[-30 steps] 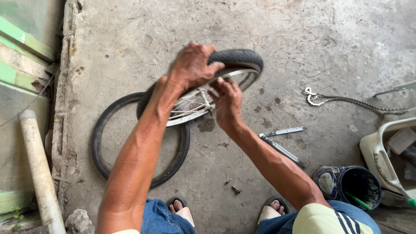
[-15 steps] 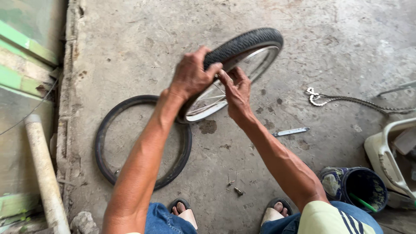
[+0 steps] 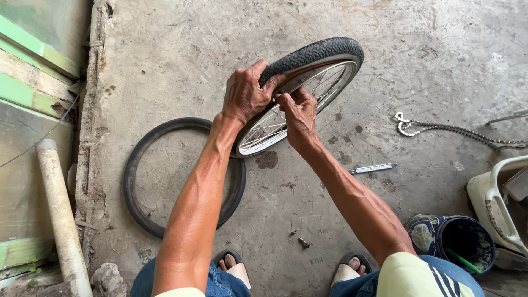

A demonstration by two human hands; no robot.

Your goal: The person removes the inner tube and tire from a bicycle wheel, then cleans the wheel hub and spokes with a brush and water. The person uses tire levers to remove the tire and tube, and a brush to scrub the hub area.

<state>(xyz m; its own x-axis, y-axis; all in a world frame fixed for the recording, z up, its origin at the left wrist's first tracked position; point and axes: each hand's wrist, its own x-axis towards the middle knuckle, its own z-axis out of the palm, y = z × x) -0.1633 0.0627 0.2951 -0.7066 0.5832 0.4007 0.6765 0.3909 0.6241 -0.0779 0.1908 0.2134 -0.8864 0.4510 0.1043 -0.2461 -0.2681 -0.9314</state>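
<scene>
While the bicycle wheel (image 3: 308, 88) is being held tilted above the concrete floor (image 3: 181, 49), both hands are working at the near part of its rim, where the black tyre (image 3: 324, 50) meets the metal. The left hand (image 3: 246, 93) is lying over the tyre's edge, its grip clamped on the tyre with fingers curled over the tread. The right hand (image 3: 297, 113) is sitting just beside it, to the right and slightly lower, its fingertips pinching at the tyre bead against the rim; its grip is closing on that edge. The wheel's long axis is running from the lower left, near the left wrist, up toward the upper right, away from the person, so the unworked stretch of tyre is lying beyond both hands, toward the far right. The right hand is nearer that stretch. A second loose tyre (image 3: 137, 181) is lying flat on the floor under the left forearm. A slim metal tool (image 3: 373, 168) is resting on the floor right of the right forearm, well apart from either hand.
</scene>
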